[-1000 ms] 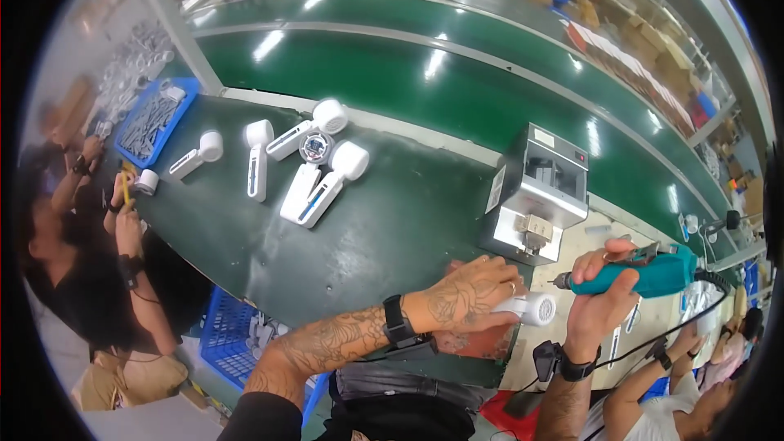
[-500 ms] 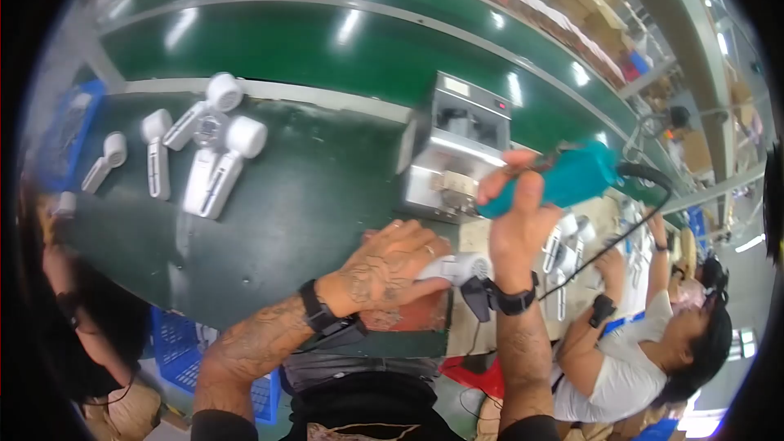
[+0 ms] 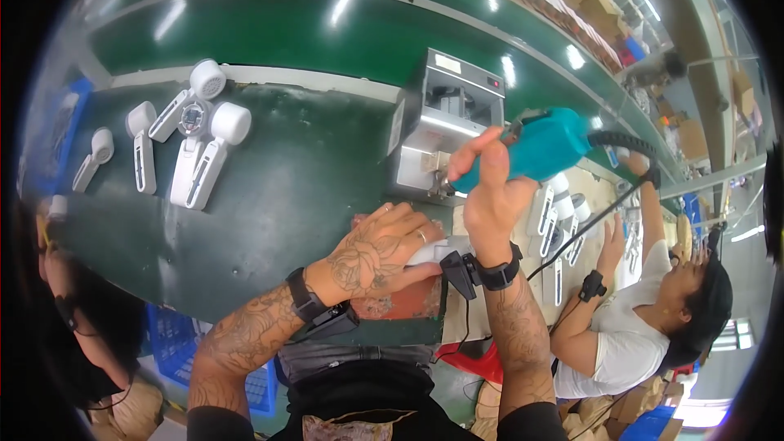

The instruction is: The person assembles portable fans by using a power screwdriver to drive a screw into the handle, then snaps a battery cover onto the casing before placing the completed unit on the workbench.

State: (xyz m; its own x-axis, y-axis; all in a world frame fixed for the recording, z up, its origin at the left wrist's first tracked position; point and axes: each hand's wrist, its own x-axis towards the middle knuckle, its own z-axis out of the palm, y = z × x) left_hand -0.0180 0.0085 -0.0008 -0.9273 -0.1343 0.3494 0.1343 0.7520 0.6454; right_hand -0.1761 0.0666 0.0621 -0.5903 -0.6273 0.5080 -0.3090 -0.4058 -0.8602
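My left hand is closed around a white handheld fan, holding it on a reddish-brown pad at the table's front edge. My right wrist and its strap hide most of the fan's head. A teal corded electric screwdriver is gripped in my right hand. Its front end points left and down, close to the front of a small grey metal screw feeder. My fingers hide the bit, so I cannot tell whether it touches the feeder.
Several white fans lie on the green table to the left, one with its round head uncovered. More fans lie on the right beside a co-worker. A blue crate stands below the table, and a black cable hangs from the screwdriver.
My right hand has shifted slightly left with the screwdriver, and my wrist now covers the fan's head. The whole view has moved a little. The co-worker's arm at right reaches farther out.
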